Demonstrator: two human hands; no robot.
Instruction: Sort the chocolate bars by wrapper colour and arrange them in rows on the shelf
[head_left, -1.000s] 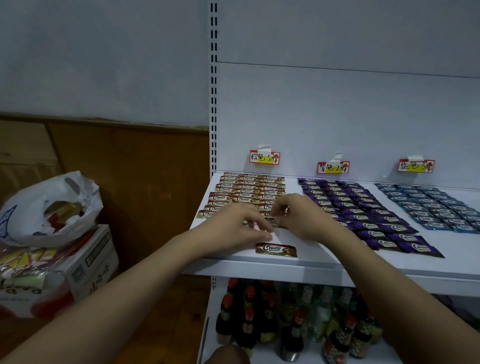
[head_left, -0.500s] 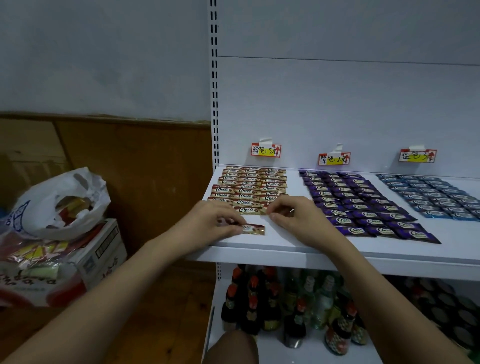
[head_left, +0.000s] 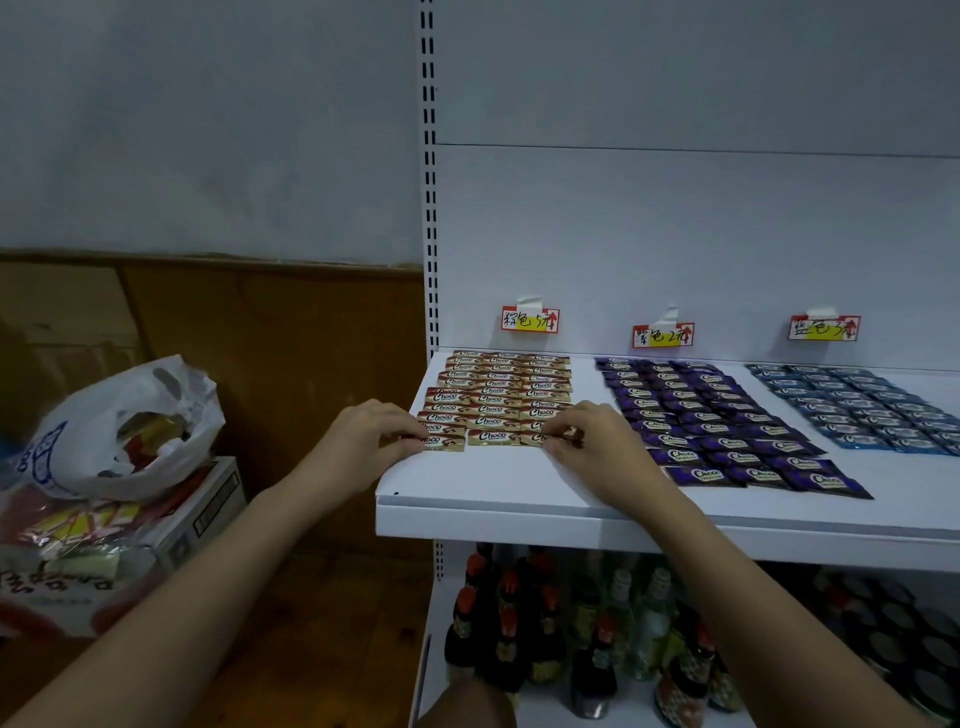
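Since a second ago the loose brown bar has gone from the shelf's (head_left: 519, 506) front edge into the brown block's (head_left: 498, 400) front row near the left corner; left hand (head_left: 363, 444) pinches that row's left bar (head_left: 441, 443), right hand (head_left: 592, 441) pinches its right bar (head_left: 540, 439). Judgement: nudge both ends inward until square with the middle bar (head_left: 493, 437). Count: three colour blocks, brown, purple (head_left: 711, 421), blue (head_left: 872, 405), each three bars across, under three labels.
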